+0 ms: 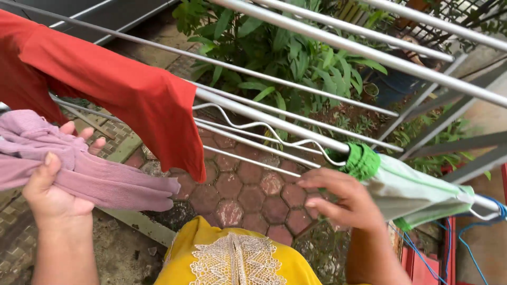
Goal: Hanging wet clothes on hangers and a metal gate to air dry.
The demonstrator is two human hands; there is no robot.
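No packages, labels, signs or screens show in this view.
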